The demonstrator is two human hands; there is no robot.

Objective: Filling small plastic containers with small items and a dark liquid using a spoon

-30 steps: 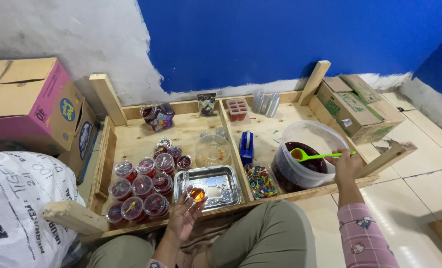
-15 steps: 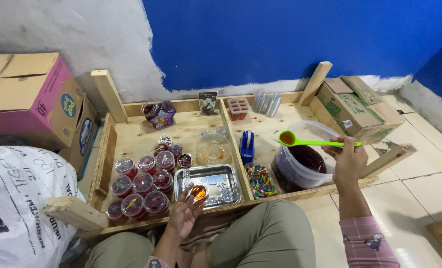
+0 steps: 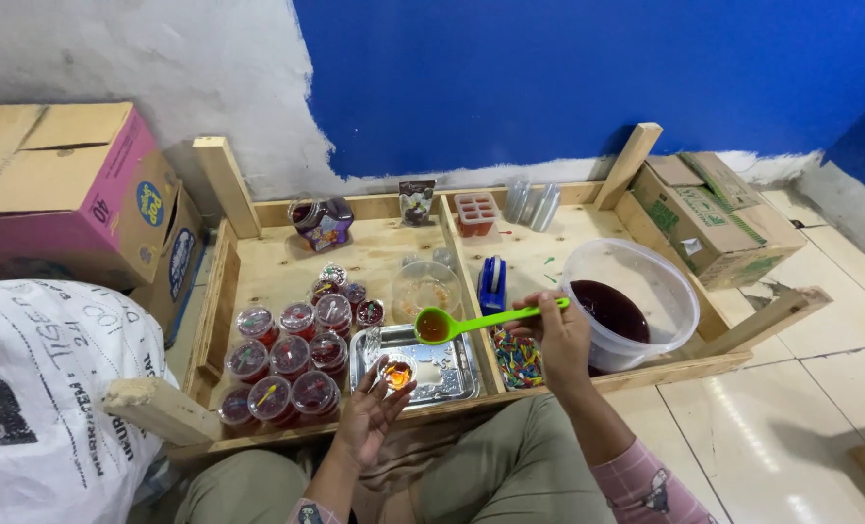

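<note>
Syrup tub [image 3: 646, 281] is sitting at the tray's right while the right hand [image 3: 560, 335], pinching the green ladle [image 3: 471, 320], is best keeping it level over the small cup [image 3: 397, 372] cradled in the left hand [image 3: 372, 412].

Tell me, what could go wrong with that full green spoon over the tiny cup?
1. The green spoon carries liquid in its bowl, held out over the metal tray; a tilt of the right hand could drip it there.
2. The small cup rests only on the left hand fingertips, so it could tip while being filled.
3. The cup's mouth looks hardly wider than the spoon's bowl, so a pour might overflow.
</note>
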